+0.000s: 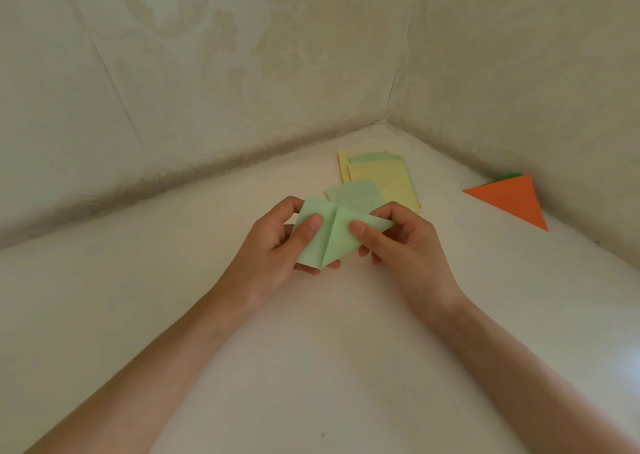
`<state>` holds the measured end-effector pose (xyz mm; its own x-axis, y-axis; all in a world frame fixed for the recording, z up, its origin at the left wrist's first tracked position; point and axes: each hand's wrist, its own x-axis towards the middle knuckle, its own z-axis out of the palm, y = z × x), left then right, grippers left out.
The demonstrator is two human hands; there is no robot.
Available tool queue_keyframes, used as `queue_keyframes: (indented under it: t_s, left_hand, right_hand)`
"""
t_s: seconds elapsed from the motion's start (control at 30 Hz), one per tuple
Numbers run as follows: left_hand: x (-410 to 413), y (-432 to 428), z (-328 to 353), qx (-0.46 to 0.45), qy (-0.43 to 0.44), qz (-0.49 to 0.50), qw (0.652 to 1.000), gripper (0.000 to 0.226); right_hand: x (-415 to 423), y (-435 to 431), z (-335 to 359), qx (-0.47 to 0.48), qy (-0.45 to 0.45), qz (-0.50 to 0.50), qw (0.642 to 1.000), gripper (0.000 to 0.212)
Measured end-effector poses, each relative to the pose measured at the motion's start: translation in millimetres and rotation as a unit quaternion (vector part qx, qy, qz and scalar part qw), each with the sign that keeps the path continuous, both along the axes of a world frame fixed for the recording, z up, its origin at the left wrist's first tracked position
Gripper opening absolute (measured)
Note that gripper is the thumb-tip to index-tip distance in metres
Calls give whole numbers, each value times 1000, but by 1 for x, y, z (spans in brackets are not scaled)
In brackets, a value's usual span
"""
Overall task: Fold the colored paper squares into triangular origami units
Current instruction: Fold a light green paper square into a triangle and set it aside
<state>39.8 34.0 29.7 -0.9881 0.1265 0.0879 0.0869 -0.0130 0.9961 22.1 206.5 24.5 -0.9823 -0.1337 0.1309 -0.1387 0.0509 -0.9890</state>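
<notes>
Currently we pinch the green paper (332, 232) above the bench (311, 367), left hand (277, 249) and right hand (398, 242) each gripping a side; orange triangle (509, 199) done, loose squares (381, 180) remain.

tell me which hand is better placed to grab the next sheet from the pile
Right, probably: the right hand sits just in front of the paper pile, the left hand farther off; both pinch the folded green sheet.
</notes>
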Motion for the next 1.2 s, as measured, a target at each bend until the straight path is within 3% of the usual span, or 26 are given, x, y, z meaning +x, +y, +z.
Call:
queue_keyframes:
  t_s: [0.27, 0.63, 0.73, 0.87, 1.2]
  left_hand:
    - [-2, 4, -2, 24, -30, -1, 999, 28]
    - [-1, 3, -4, -10, -5, 1, 1000, 17]
    - [-1, 2, -5, -22, 4, 5, 1000, 17]
    - [-1, 2, -5, -27, 0, 9, 1000, 18]
    - [-1, 2, -4, -31, -11, 27, 999, 7]
  right_hand:
    - [2, -4, -1, 17, 4, -24, 1000, 19]
    - [5, -5, 1, 15, 29, -32, 999, 19]
    - [4, -4, 2, -8, 0, -27, 1000, 31]
    - [3, -3, 6, 24, -12, -26, 999, 5]
    - [5, -4, 6, 49, 3, -19, 999, 8]
